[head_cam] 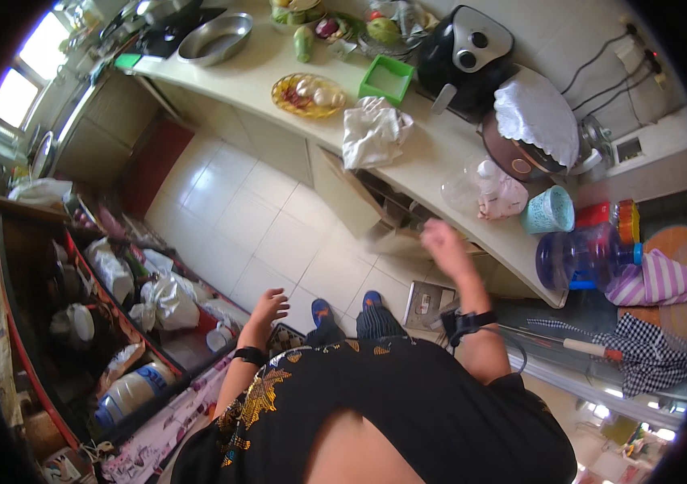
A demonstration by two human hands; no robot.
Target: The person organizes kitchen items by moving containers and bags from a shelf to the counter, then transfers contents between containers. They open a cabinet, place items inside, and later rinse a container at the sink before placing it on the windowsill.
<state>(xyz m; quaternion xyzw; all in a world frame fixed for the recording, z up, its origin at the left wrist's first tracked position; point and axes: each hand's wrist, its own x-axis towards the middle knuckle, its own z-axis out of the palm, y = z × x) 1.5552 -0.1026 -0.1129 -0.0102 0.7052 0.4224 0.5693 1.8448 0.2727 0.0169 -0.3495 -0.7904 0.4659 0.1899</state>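
Note:
My left hand (269, 307) hangs in the air over the floor, fingers apart and holding nothing. Beyond it, my right hand (445, 245) reaches to the counter's front edge, beside a blurred cabinet door (401, 243). Its fingers look curled, but whether they touch the door is unclear. Another cabinet door (343, 196) stands ajar, showing a dark interior with shelving (389, 193). Above the opening, a crumpled white cloth (374, 133) drapes over the edge of the counter (434, 145). A clear plastic bag (498, 192) and a light-blue basket (549, 210) sit farther right.
On the counter are a steel pan (216, 39), a yellow basket with garlic (308, 95), a green container (386, 79), an air fryer (467, 57) and a covered cooker (531, 142). A big blue water bottle (579, 257) lies right. Crowded shelving (123, 320) stands left.

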